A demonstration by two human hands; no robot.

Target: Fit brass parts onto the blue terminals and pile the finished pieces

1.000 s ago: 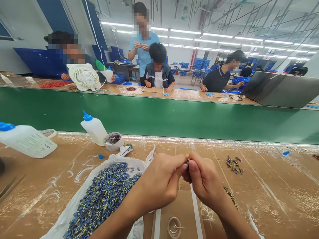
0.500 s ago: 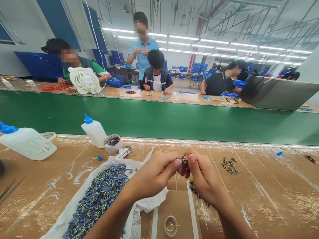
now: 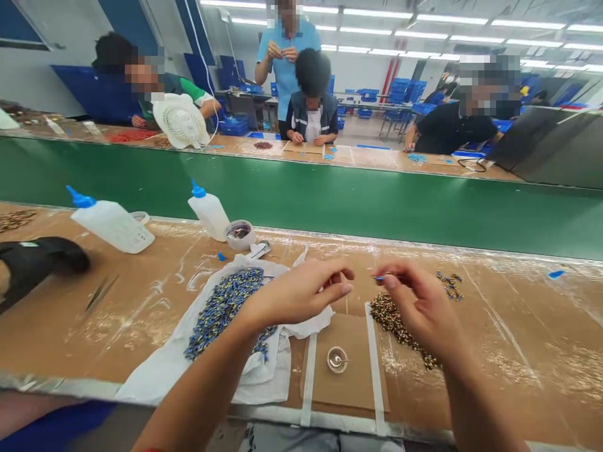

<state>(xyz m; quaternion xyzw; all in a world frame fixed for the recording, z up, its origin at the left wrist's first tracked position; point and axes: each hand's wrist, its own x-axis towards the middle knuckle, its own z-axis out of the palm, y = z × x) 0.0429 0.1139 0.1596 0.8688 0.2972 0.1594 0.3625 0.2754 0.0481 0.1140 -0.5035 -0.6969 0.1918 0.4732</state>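
Note:
My right hand (image 3: pixel 419 301) pinches a small blue piece (image 3: pixel 379 277) between thumb and fingers, above the table. Apart from it, my left hand (image 3: pixel 306 292) hangs in the air with thumb and fingers separated and nothing visible between them. Under my left forearm lies a heap of small blue-and-yellow parts (image 3: pixel 226 295) on white paper (image 3: pixel 264 394). Beside and below my right hand is a pile of small brown-gold parts (image 3: pixel 393 317). Between the piles, a little clear cup (image 3: pixel 336 359) with a thin stick in it stands on a taped cardboard sheet (image 3: pixel 351 395).
A small cluster of blue-and-brown parts (image 3: pixel 450 286) lies right of my right hand. Two blue-capped bottles (image 3: pixel 115 226) and a tape roll (image 3: pixel 241 235) stand at the back left. Thin pointed tweezers-like tools (image 3: pixel 100 292) lie left. Beyond a green strip (image 3: pixel 301 201), several people work.
My hands have separated; the left has opened and moved away, while the right keeps a small blue piece. The view has tilted down, showing the table's near edge and more of the brown-gold pile.

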